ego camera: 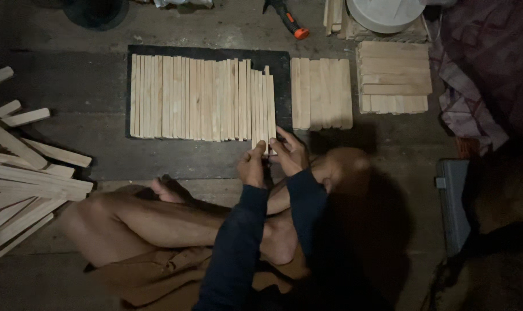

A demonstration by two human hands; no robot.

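A row of several thin pale wooden slats (pixel 198 98) lies side by side on a black mat (pixel 281 63). My left hand (pixel 251 167) pinches the lower end of the rightmost slat (pixel 269 103), thumb up against the wood. My right hand (pixel 290 152) sits just to its right. Its fingers reach along that slat's right edge and its thumb rests at the bottom end. Both arms wear dark blue sleeves. My bare legs are folded on the floor below the hands.
A second slat group (pixel 322 92) lies right of the mat, and a stacked slat panel (pixel 394 75) farther right. Loose wooden boards (pixel 25 184) are piled at the left. An orange-handled tool (pixel 290 20), a white bucket (pixel 385 11), cloth (pixel 474 86) and a grey case (pixel 454 201) surround the spot.
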